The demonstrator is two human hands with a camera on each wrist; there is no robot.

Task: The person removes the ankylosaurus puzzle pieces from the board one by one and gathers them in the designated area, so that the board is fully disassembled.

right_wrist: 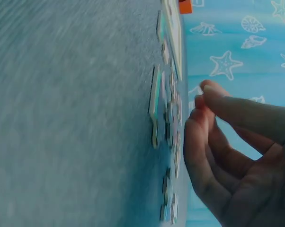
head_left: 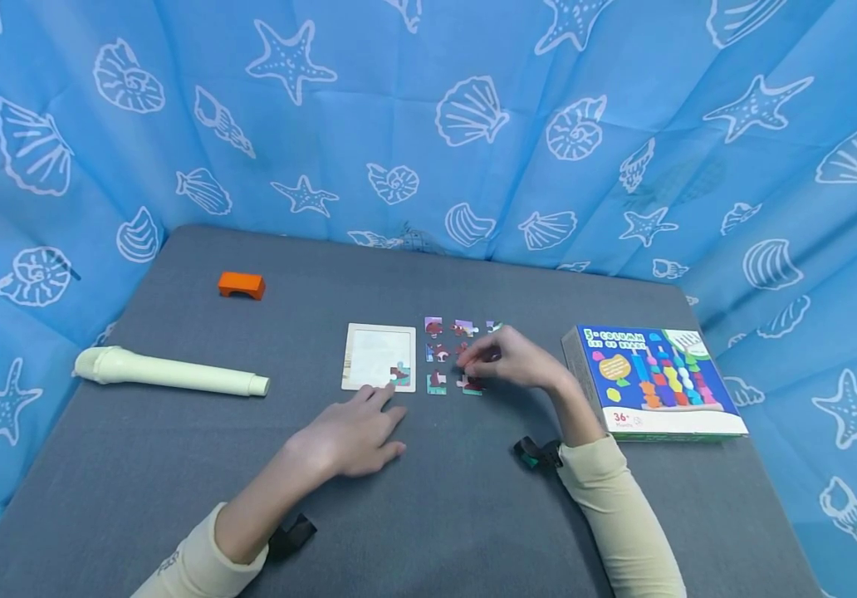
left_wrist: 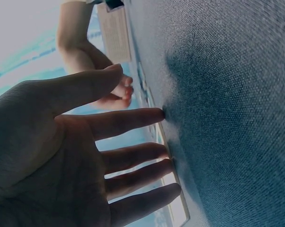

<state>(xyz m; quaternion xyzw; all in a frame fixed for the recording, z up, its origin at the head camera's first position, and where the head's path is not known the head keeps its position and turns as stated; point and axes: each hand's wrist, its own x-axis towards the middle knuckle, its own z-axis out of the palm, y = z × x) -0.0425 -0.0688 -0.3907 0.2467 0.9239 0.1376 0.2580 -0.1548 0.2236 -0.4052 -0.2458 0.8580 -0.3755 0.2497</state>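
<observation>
My left hand [head_left: 346,432] rests at the near edge of a pale square puzzle tray [head_left: 348,359], fingers straight and spread; in the left wrist view, the fingertips [left_wrist: 170,166] are right at its edge. One puzzle piece [head_left: 399,374] lies in the tray's lower right corner. Over several loose puzzle pieces [head_left: 436,380], to the right of the tray, hovers my right hand [head_left: 514,359]. Its fingers are curled, with thumb and index tips together. In the right wrist view nothing shows between those tips [right_wrist: 209,91], and the pieces lie flat below. The hand hides part of the rightmost pieces.
A boxed bead set [head_left: 660,382] stands on the grey table [head_left: 428,515] to the right, beside the right forearm. At the left lie a pale green toy microphone [head_left: 174,372] and an orange arch block [head_left: 242,285]. A blue curtain [head_left: 399,124] borders the table.
</observation>
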